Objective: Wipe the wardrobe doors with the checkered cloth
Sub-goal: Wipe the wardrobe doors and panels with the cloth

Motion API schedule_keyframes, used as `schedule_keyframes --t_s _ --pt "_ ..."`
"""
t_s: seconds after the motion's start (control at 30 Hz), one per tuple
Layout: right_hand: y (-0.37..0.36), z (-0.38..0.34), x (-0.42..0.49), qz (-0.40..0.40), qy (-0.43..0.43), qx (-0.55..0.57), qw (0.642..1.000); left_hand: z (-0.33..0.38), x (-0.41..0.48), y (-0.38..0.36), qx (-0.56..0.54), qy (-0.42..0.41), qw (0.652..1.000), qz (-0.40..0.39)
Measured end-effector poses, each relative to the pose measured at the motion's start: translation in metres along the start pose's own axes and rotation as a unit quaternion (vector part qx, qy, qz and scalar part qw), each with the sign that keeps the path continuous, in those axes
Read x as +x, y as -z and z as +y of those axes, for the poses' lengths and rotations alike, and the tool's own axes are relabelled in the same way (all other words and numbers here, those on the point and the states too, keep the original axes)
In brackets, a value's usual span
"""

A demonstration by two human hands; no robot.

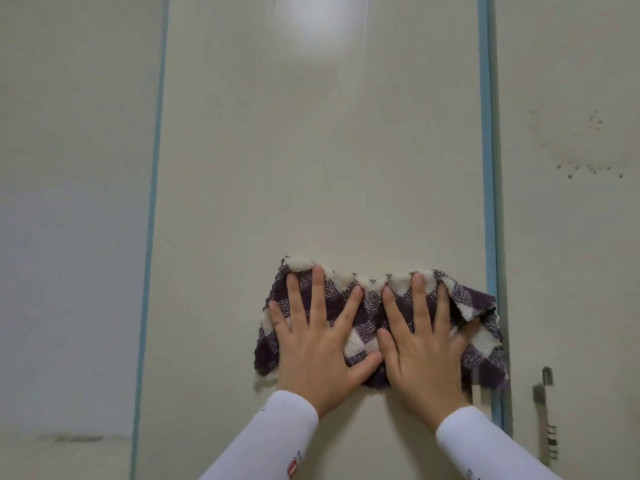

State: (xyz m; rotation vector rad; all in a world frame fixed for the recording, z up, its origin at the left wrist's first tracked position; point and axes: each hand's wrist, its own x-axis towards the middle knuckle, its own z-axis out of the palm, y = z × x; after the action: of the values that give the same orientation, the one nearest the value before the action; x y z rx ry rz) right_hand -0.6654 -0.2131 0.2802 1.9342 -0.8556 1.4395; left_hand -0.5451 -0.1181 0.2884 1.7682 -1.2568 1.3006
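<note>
Nothing here can actually be read. The left sleeve (277,441) carries a small red badge (293,474) with tiny specks of print above it, far too small to make out. The right sleeve (485,445) shows faint grey marks (470,473), equally illegible.

Middle wardrobe door (311,168): flat bare face above the checkered cloth (370,313) and to its left, an open run as far as the left blue edge strip (154,202). The left door (69,168) beyond that strip is flat too.

Right side tight: the cloth's right edge lies over the right blue edge strip (487,168), at the seam with the right door (571,271). Metal handle (545,410) low on that door, near the cloth's lower right corner.

Left hand (318,351) and right hand (426,355) lie flat on the cloth, side by side. White sleeves (277,438) take up the space below.
</note>
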Motion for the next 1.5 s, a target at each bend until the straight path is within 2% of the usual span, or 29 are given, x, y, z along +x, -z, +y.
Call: schedule_keyframes --t_s 0.17,0.27,0.4,0.53,0.7,0.77,1.07,1.17,1.5 --pt "0.004 -0.016 0.017 -0.012 0.119 -0.018 0.993 -0.030 0.005 0.003 0.027 -0.019 0.999 0.008" --pt "0.011 -0.038 0.048 -0.014 0.157 -0.019 0.987 -0.056 0.022 0.011 0.048 -0.014 0.998 0.026" --pt "0.028 -0.060 0.106 -0.024 0.138 -0.018 0.990 -0.083 0.067 0.031 0.042 0.018 0.998 0.043" --pt "0.051 -0.061 0.171 -0.069 0.104 -0.027 0.992 -0.092 0.128 0.058 0.024 0.057 0.998 0.018" --pt "0.082 -0.029 0.237 -0.113 0.039 -0.011 0.993 -0.088 0.201 0.090 0.018 0.040 0.999 -0.017" --pt "0.085 -0.011 0.246 -0.105 0.015 -0.005 0.994 -0.076 0.222 0.095 0.028 0.029 0.999 -0.029" --pt "0.062 0.037 0.191 0.008 -0.082 0.026 0.996 -0.016 0.213 0.070 0.015 -0.059 0.998 0.032" --pt "0.047 0.028 0.153 0.033 -0.114 0.028 0.993 -0.014 0.187 0.062 0.007 -0.091 0.996 0.015" --pt "0.000 -0.029 0.003 0.026 -0.198 0.044 0.979 -0.035 0.061 0.021 0.012 -0.159 0.987 0.008"
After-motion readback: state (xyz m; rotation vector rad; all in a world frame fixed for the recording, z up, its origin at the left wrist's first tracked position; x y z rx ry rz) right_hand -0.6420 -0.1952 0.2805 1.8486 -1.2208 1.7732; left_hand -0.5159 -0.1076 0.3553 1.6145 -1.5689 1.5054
